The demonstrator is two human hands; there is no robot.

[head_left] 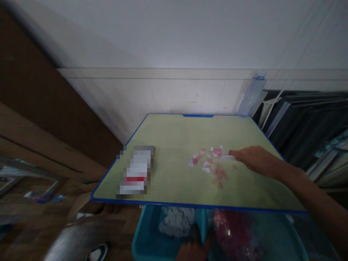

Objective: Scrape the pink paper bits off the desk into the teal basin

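Note:
My right hand (pixel 252 159) reaches over the folding table (pixel 174 132), its fingers closed on a thin white strip (pixel 226 158) whose kind I cannot make out. Just left of the strip's tip lie several small white paper pieces (pixel 206 167) and pinkish-red powdery patches (pixel 219 175). Low in the view, my left hand (pixel 191 251) is over the teal divided bin (pixel 137 241), fingers apart and partly cut off by the frame. Beside its fingertips, a heap of whitish pieces (pixel 176 222) fills the bin's left compartment.
A pixelated phone-like slab (pixel 138 170) lies on the table's left. At the back right corner stands a clear bottle (pixel 251 94). A shiny red plastic-wrapped bundle (pixel 231 232) sits in the bin's right part. Dark flat panels (pixel 312 123) lean at right; a wall borders the back.

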